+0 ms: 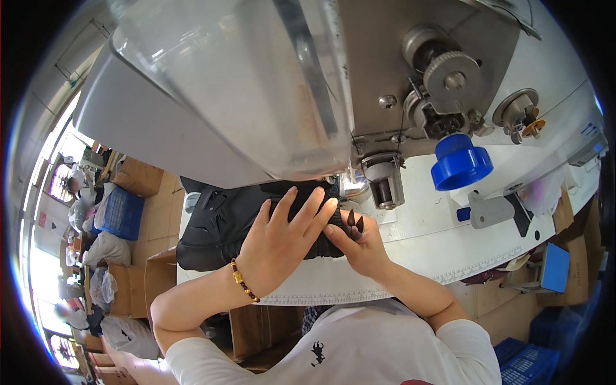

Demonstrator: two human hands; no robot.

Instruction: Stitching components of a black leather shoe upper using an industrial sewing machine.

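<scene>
A black padded item [208, 224], like a shoe upper or bag part with moulded raised shapes, lies on the white sewing table under the machine head. My left hand [279, 234] rests across its top with fingers stretched out and spread. At the item's right end, close to the metal presser area, my right hand [361, 247] is closed, thumb and fingers pinching the black edge. Two dark pointed blades of thread snips [355, 221] stick up between its fingers; their handles are hidden. The needle area is partly covered by the machine's clear guard [256, 83].
The sewing machine's metal head with a blue knob [461, 162] and a bobbin-like cylinder [384, 183] hangs over the table [410, 240]. A lever plate [491, 212] is at right. Cardboard boxes [138, 176], blue crates [122, 212] and bags stand on the floor left.
</scene>
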